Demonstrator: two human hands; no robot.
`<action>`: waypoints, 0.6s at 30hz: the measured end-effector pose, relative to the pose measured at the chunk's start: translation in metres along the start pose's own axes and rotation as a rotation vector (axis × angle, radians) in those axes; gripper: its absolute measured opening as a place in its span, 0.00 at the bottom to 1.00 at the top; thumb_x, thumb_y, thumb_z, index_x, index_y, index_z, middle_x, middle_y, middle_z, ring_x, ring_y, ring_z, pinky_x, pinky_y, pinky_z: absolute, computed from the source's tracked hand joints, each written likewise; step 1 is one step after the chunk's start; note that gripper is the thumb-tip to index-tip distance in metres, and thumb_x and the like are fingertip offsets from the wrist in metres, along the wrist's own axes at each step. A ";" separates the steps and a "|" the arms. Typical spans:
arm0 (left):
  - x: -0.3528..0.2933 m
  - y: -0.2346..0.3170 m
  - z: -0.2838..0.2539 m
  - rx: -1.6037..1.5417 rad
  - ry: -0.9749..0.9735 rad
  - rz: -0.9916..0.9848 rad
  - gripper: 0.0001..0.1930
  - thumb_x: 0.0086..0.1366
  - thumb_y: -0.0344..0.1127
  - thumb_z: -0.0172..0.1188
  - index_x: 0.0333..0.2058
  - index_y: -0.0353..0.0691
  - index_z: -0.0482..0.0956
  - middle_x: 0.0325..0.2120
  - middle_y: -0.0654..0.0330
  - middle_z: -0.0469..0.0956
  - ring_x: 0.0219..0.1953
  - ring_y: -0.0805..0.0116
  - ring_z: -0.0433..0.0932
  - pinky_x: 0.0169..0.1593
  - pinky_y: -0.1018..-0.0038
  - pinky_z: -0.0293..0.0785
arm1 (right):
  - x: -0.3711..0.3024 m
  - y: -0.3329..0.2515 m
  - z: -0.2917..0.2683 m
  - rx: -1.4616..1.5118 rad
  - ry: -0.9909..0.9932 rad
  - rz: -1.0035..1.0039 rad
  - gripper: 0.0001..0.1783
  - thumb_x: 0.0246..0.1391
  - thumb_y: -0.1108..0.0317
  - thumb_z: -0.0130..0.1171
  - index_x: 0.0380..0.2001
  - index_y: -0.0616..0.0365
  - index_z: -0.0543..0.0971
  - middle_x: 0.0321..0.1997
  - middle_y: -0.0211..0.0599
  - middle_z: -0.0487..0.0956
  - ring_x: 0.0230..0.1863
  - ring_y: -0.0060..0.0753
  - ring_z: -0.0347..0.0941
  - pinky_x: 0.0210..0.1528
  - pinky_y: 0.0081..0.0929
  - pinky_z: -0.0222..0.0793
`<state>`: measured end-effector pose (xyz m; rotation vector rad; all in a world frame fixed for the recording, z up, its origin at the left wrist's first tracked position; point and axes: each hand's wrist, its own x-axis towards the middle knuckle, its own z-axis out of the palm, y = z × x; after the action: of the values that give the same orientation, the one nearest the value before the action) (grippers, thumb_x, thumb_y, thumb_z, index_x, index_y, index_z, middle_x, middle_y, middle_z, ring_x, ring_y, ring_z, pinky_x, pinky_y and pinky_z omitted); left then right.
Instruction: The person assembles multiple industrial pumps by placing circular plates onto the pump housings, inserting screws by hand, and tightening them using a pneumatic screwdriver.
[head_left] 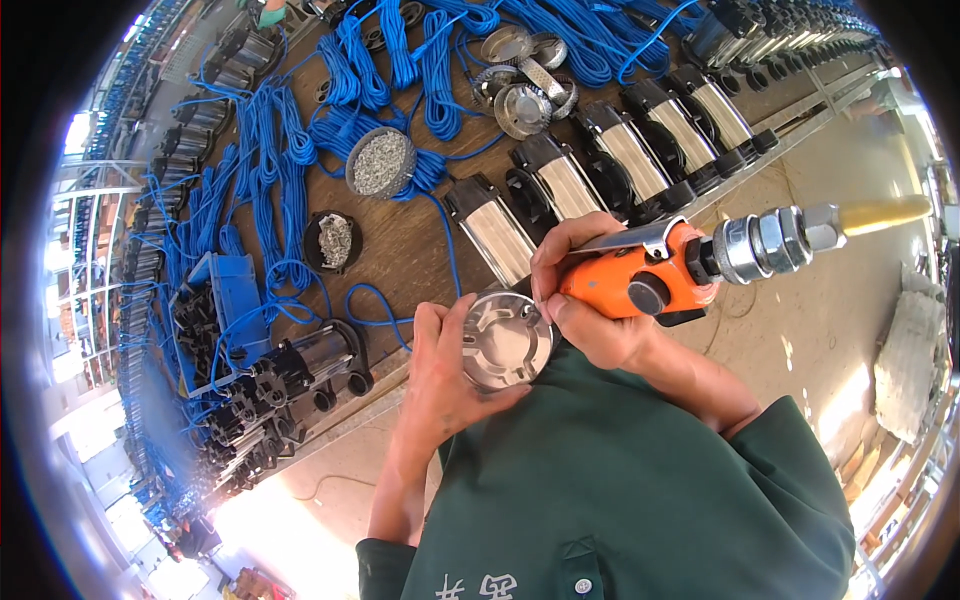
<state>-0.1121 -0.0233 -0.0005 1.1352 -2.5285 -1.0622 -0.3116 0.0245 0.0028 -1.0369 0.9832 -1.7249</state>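
My left hand [436,372] is closed around the rim of a round silver metal cover [508,352], holding it in front of my green shirt. Fingers of my right hand [592,318] wrap the front of an orange air screwdriver [608,286] with a metal lever, and the fingertips reach the cover's edge. The tool's tip is hidden behind these fingers. From the tool's rear, a metal coupling [765,245] leads to a yellow hose [885,214]. Silver-and-black motor housings [492,232] lie just beyond my hands.
Blue cable bundles [440,75] cover much of the brown bench [405,245]. Two round containers of small metal parts, a larger one [380,163] and a smaller one [335,242], stand there. More metal covers [523,108] are piled farther back. A blue crate [240,300] of black parts sits left.
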 end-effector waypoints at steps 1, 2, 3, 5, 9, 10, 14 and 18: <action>-0.001 -0.001 0.000 0.001 0.002 -0.003 0.50 0.29 0.39 0.80 0.55 0.37 0.66 0.40 0.53 0.62 0.43 0.54 0.68 0.45 0.64 0.71 | 0.000 0.000 0.001 -0.012 0.011 0.005 0.20 0.40 0.84 0.48 0.40 0.63 0.65 0.27 0.40 0.72 0.26 0.26 0.70 0.30 0.24 0.71; -0.001 -0.001 0.001 0.000 0.004 -0.004 0.50 0.29 0.39 0.80 0.55 0.37 0.66 0.40 0.53 0.62 0.43 0.54 0.68 0.46 0.63 0.71 | 0.000 0.000 0.000 -0.022 -0.002 -0.017 0.19 0.40 0.84 0.49 0.40 0.63 0.66 0.27 0.40 0.72 0.26 0.26 0.70 0.30 0.24 0.71; -0.001 -0.001 0.001 0.000 0.006 -0.005 0.50 0.29 0.39 0.80 0.55 0.36 0.66 0.40 0.53 0.62 0.43 0.54 0.68 0.46 0.63 0.71 | 0.000 0.000 0.000 -0.033 -0.016 -0.039 0.19 0.39 0.84 0.49 0.39 0.63 0.66 0.27 0.40 0.72 0.27 0.26 0.71 0.30 0.24 0.71; -0.001 -0.001 0.001 -0.010 0.012 0.004 0.50 0.29 0.39 0.80 0.55 0.36 0.66 0.40 0.53 0.62 0.43 0.54 0.68 0.46 0.63 0.71 | 0.000 0.001 0.001 -0.039 -0.020 -0.084 0.16 0.39 0.84 0.50 0.36 0.63 0.69 0.27 0.40 0.73 0.28 0.26 0.71 0.30 0.24 0.72; -0.001 -0.004 0.001 -0.039 -0.009 0.012 0.52 0.31 0.39 0.79 0.57 0.35 0.63 0.41 0.50 0.63 0.43 0.51 0.67 0.47 0.61 0.69 | -0.005 0.005 0.000 -0.042 -0.022 -0.013 0.16 0.42 0.81 0.53 0.37 0.62 0.69 0.28 0.34 0.75 0.29 0.24 0.73 0.31 0.23 0.70; -0.001 -0.004 0.001 -0.040 -0.006 0.018 0.52 0.31 0.39 0.79 0.57 0.34 0.63 0.41 0.50 0.63 0.43 0.51 0.67 0.47 0.61 0.69 | -0.005 0.005 0.001 -0.056 -0.030 -0.016 0.16 0.42 0.81 0.53 0.38 0.62 0.69 0.28 0.34 0.75 0.29 0.24 0.73 0.31 0.23 0.70; -0.003 -0.006 0.001 -0.032 0.020 0.044 0.52 0.29 0.40 0.80 0.56 0.34 0.64 0.41 0.51 0.63 0.43 0.52 0.67 0.46 0.63 0.70 | -0.002 0.005 0.003 -0.139 -0.062 -0.055 0.18 0.41 0.82 0.53 0.39 0.63 0.70 0.28 0.36 0.75 0.29 0.25 0.73 0.32 0.23 0.71; -0.002 -0.010 -0.001 -0.103 0.115 0.121 0.51 0.29 0.40 0.81 0.55 0.35 0.64 0.38 0.57 0.64 0.38 0.61 0.67 0.41 0.69 0.69 | -0.003 -0.003 0.009 -0.094 -0.002 0.009 0.20 0.40 0.82 0.52 0.41 0.64 0.67 0.30 0.39 0.74 0.28 0.26 0.71 0.31 0.23 0.70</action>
<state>-0.1041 -0.0274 -0.0062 0.9740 -2.3916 -1.0512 -0.3030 0.0262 0.0083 -1.0923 1.0747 -1.6834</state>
